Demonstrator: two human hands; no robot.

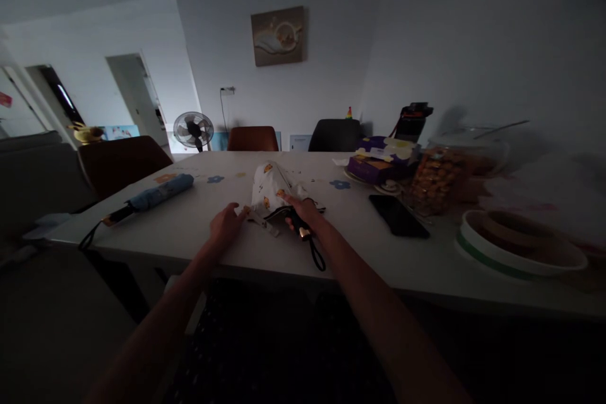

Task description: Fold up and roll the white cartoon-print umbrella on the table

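A white folding umbrella (269, 188) with small orange prints lies on the white table (199, 233) in front of me. My right hand (303, 211) is closed round its black handle, whose wrist strap (316, 255) hangs toward the table's edge. My left hand (226, 225) rests beside the umbrella's loose fabric, its fingers curled and touching the closure strap. A blue folded umbrella (158, 193) lies apart to the left.
A black phone (398, 215) lies right of my hands. Farther right are a jar of snacks (433, 180), a purple box (379, 161) and a round bowl (516, 243). Chairs (253, 138) and a fan (193, 129) stand behind the table.
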